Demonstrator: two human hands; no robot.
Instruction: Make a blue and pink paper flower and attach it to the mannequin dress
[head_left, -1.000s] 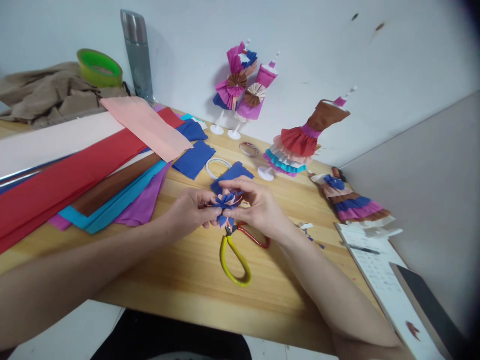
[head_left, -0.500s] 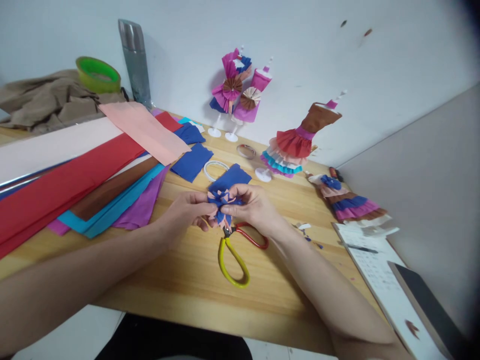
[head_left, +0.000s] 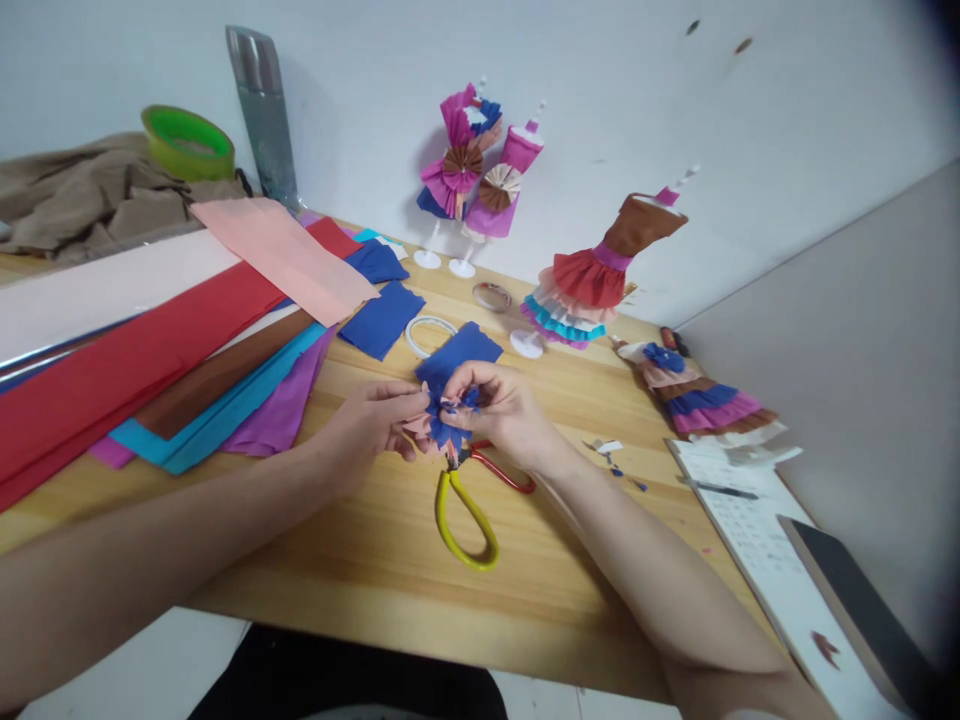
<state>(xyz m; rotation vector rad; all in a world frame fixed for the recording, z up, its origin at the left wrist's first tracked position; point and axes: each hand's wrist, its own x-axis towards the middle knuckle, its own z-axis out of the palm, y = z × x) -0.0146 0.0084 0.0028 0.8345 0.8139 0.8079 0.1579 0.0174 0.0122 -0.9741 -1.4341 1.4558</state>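
Note:
Both hands pinch a small crepe paper flower with blue and peach pointed petals, held over the middle of the table. My left hand grips its left edge between thumb and fingers. From the right, my right hand has thumb and forefinger closed on the petals near its centre. Just below the flower lie scissors with one yellow and one red handle; their blades are mostly hidden beneath the flower and hand. A folded piece of blue crepe paper lies right behind the hands.
Crepe paper strips in several colours cover the left side. A white tape ring lies behind the hands. Mini dress forms stand at the back, near a bottle. A notebook, pen and dark tablet-like object lie right.
My right thumb and forefinger have shifted slightly left and up onto the flower's centre. The petals on the left spread wider, showing more peach. The view has tilted slightly.

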